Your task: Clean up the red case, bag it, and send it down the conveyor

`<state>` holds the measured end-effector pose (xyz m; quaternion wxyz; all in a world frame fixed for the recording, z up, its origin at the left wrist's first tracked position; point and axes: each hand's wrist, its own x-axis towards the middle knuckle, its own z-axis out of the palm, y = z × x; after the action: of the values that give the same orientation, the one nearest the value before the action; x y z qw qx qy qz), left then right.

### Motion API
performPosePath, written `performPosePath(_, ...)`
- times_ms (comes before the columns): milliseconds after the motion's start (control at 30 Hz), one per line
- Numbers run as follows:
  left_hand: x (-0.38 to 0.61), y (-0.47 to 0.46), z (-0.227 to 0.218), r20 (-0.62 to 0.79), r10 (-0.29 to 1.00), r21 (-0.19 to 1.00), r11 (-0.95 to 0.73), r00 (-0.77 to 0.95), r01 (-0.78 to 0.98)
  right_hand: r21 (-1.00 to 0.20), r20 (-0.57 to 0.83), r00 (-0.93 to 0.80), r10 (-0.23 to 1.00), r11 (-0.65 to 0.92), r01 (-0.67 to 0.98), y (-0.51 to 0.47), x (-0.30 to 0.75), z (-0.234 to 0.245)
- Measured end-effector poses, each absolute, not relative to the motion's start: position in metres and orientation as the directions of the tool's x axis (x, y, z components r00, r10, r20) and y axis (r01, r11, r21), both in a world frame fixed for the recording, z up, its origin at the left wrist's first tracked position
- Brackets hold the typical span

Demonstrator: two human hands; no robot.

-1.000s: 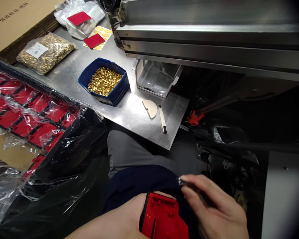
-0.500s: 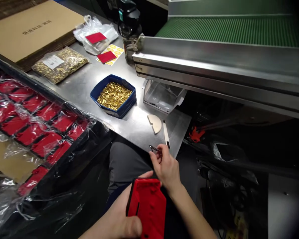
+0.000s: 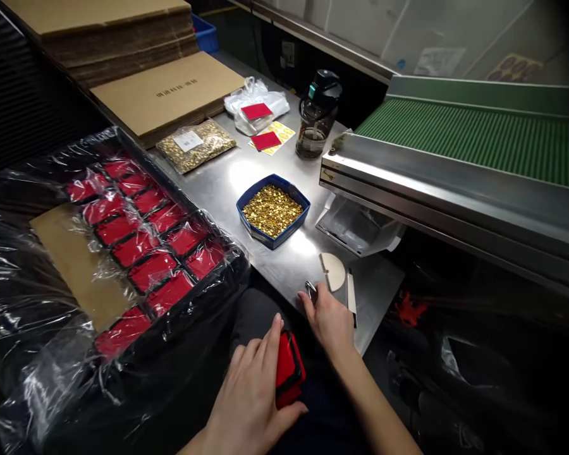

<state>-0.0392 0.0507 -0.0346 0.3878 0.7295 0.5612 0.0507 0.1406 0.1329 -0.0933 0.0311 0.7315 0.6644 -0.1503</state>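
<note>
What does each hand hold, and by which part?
The left hand grips a red case over its left side; the right hand holds a small metal tool, its held part hidden.

Glare on metal table (image 3: 218,189), glints on plastic film (image 3: 42,373), deep shadow lower right

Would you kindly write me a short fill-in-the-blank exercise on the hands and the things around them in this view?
1. The left hand grips a plastic part coloured black and ____.
2. A small metal tool is held in the person's ____ hand.
3. The blue bin on the metal table contains many small pieces coloured ____.
4. The ribbed conveyor belt is coloured ____.

Missing words: red; right; gold; green.
</note>
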Motion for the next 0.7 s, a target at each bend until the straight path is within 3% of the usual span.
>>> performPosePath(200,-0.036,0.049,-0.038,-0.402,0.85,0.602,-0.036,0.342,0.798,-0.224,-0.318,0.132,0.939,-0.209,0.952,0.129,0.143,-0.069)
performPosePath(267,-0.034,0.05,-0.038,-0.453,0.83,0.608,0.02,0.326,0.794,-0.288,-0.355,0.112,0.928,-0.223,0.931,0.12,0.149,-0.057)
performPosePath(333,-0.03,0.05,-0.039,-0.486,0.816,0.606,0.058,0.312,0.793,-0.444,-0.435,-0.016,0.9,-0.199,0.874,0.105,0.153,-0.046)
performPosePath(400,-0.025,0.047,-0.042,-0.47,0.825,0.594,0.034,0.314,0.803,-0.674,-0.497,-0.221,0.839,-0.213,0.707,0.086,0.152,-0.038)
performPosePath(467,-0.02,0.043,-0.046,-0.421,0.847,0.571,-0.032,0.326,0.82,-0.824,-0.494,-0.343,0.799,-0.303,0.479,0.068,0.149,-0.036)
performPosePath(600,-0.022,0.035,-0.048,-0.366,0.858,0.629,-0.057,0.36,0.775,-0.873,-0.483,-0.242,0.842,-0.442,0.205,0.048,0.151,-0.047)
performPosePath(700,-0.036,0.038,-0.042,-0.396,0.847,0.815,0.146,0.355,0.561,-0.857,-0.505,-0.205,0.838,-0.515,0.004,0.048,0.168,-0.053)
